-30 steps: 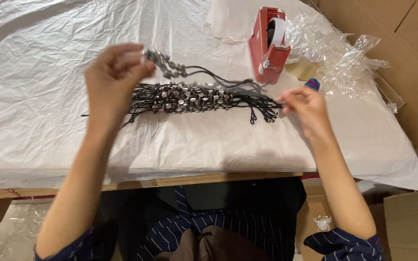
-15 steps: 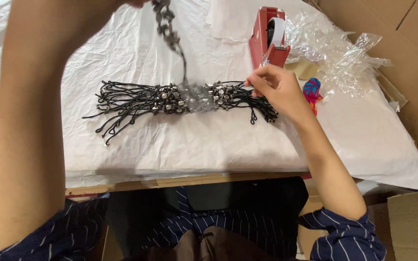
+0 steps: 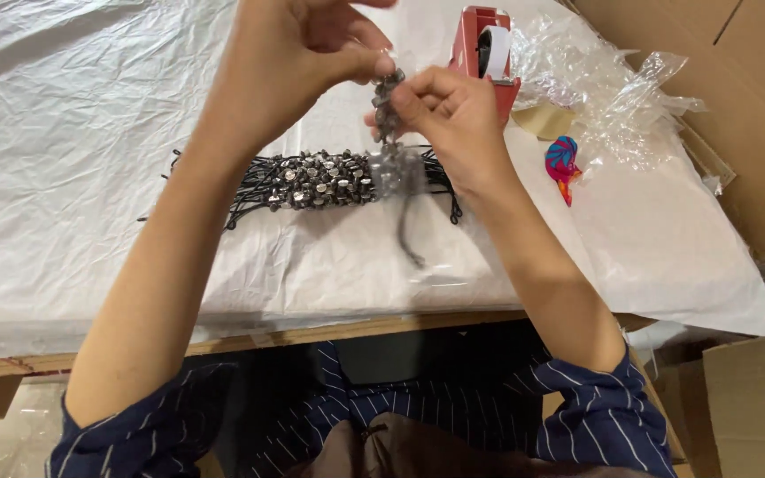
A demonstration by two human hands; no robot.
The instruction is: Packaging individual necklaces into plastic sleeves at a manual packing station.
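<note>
A single beaded cord [image 3: 389, 111] is pinched between the thumb and fingers of the left hand [image 3: 298, 53] and gripped just below by the closed fingertips of the right hand [image 3: 444, 115]. Both hands are held raised above the table [image 3: 64, 195], close together and nearly touching around the cord's top. The cord hangs down from the two hands, its silvery beads bunched near the top and its dark loose end [image 3: 409, 239] trailing blurred over the white sheet.

Beneath the hands, a pile of black cords with metal beads [image 3: 320, 177] is laid flat across the crumpled white plastic sheet that covers the table. The pile is stretched sideways, with loose cord ends fanned out at its left.

Behind the right hand, a red tape dispenser [image 3: 480, 40] is stood upright on the sheet. Crumpled clear plastic wrap [image 3: 613, 88] is heaped to its right, and a small colourful object [image 3: 562, 162] is seen just beside the wrap. Cardboard boxes [image 3: 737, 106] are stacked along the right edge.
</note>
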